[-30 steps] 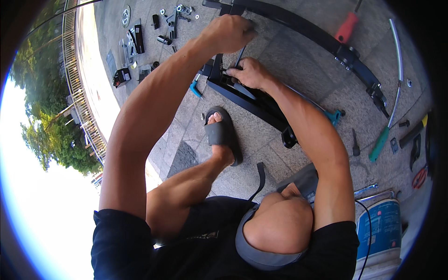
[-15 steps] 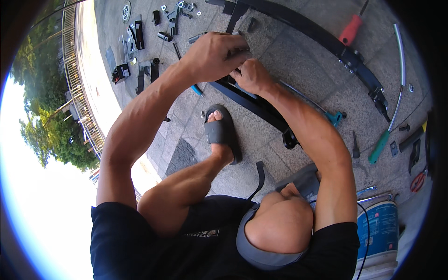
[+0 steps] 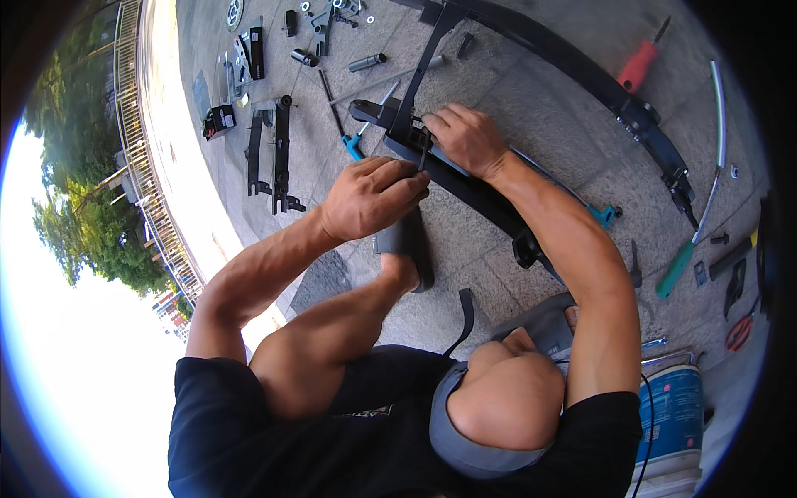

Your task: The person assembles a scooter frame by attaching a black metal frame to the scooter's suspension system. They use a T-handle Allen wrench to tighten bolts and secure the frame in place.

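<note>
The left hand [image 3: 372, 197] is closed around a thin hex key [image 3: 422, 158], its tip at the black metal bracket [image 3: 465, 184] lying on the stone paving [image 3: 531, 100]. The right hand [image 3: 465, 138] presses curled fingers onto the bracket's upper end, beside a blue-handled tool [image 3: 354, 146].

Stone-paved floor [image 3: 531, 91] here, grey slabs carrying plenty: a long black metal frame [image 3: 465, 178] across the middle, a red-handled screwdriver [image 3: 638, 65] and green-handled screwdriver [image 3: 677, 267] to the right, black brackets [image 3: 281, 153] left, loose bolts [image 3: 340, 12] up top
</note>
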The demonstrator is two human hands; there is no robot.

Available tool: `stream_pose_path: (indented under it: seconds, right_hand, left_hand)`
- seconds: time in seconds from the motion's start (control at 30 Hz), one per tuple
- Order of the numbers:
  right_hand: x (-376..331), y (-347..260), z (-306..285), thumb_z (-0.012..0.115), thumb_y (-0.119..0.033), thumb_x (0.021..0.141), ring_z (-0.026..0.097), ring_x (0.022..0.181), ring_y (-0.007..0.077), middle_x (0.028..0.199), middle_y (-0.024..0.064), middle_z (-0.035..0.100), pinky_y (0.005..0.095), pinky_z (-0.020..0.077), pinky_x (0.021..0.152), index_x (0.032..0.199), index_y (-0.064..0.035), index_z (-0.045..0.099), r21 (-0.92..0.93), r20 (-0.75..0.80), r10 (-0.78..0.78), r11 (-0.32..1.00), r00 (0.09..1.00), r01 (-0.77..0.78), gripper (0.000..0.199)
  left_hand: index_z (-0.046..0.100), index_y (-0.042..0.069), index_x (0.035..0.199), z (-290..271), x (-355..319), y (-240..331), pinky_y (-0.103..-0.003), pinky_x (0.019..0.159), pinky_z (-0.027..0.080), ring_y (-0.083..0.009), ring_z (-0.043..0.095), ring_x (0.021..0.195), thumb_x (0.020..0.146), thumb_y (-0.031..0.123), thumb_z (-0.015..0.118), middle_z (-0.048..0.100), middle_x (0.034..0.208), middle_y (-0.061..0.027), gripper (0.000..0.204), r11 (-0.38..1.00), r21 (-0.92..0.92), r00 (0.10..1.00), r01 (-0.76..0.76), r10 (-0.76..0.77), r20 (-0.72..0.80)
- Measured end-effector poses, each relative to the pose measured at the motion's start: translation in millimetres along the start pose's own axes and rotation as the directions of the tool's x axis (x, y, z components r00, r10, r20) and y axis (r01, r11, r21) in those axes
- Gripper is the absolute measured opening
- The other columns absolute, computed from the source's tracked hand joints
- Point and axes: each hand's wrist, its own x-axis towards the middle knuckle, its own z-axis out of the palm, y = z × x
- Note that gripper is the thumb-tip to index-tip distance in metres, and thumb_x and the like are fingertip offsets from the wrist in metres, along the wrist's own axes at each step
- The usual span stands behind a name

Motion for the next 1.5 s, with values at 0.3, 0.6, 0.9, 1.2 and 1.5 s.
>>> stream_pose_path:
  seconds: [0.3,0.6,0.9,1.2,1.5]
  right_hand:
    - [-6,-5,-3,0.066,-0.014,0.081,0.064,0.080,0.0360,0.085,0.0154,0.066,0.0444,0.0517,0.070,0.092,-0.0054,0.063,0.304,0.129,0.351,0.876,0.927,-0.374,0.014]
    - [-42,14,-46,0.067,-0.019,0.089,0.064,0.071,0.0151,0.083,0.0076,0.067,0.0293,0.0508,0.063,0.098,-0.0030,0.066,0.725,0.332,0.570,0.355,0.752,-0.590,0.018]
    - [-59,44,-77,0.067,-0.025,0.091,0.061,0.067,0.0120,0.081,0.0041,0.064,0.0242,0.0508,0.057,0.095,-0.0080,0.062,0.854,0.509,0.784,-0.407,0.355,-0.325,0.018]
    - [-43,55,-74,0.068,-0.026,0.090,0.061,0.067,0.0146,0.082,0.0051,0.064,0.0264,0.0507,0.056,0.096,-0.0076,0.060,0.853,0.497,0.821,-0.403,0.281,-0.330,0.021]
    - [-40,59,-79,0.063,-0.024,0.094,0.050,0.050,0.0082,0.069,0.0013,0.058,0.0244,0.0392,0.045,0.113,-0.0025,0.063,0.669,0.346,0.861,0.053,0.374,-0.741,0.029]
  left_hand:
    - [0.068,0.006,0.098,1,70,-15,-0.034,0.064,0.053,-0.0268,0.066,0.076,0.076,0.008,0.074,0.064,0.090,-0.0098,0.023,0.919,-0.169,0.929,0.358,-0.369,-0.038]
    - [0.062,-0.002,0.106,18,71,-25,-0.026,0.063,0.051,-0.0130,0.063,0.071,0.094,0.020,0.062,0.067,0.089,-0.0067,0.026,0.187,-0.877,0.501,0.443,-0.863,0.069]
    - [0.046,-0.003,0.126,78,140,-51,-0.033,0.065,0.056,-0.0229,0.065,0.076,0.095,0.015,0.057,0.062,0.104,-0.0133,0.038,-0.292,-0.916,0.317,0.274,-0.872,0.373]
    - [0.050,0.006,0.119,91,158,-51,-0.037,0.072,0.051,-0.0259,0.059,0.085,0.095,0.019,0.057,0.060,0.106,-0.0088,0.028,-0.331,-0.938,0.234,0.100,-0.909,0.346]
    - [0.051,0.008,0.111,95,159,-50,-0.038,0.072,0.051,-0.0248,0.059,0.085,0.097,0.017,0.054,0.060,0.104,-0.0082,0.018,-0.332,-0.943,0.211,0.005,-0.922,0.325]
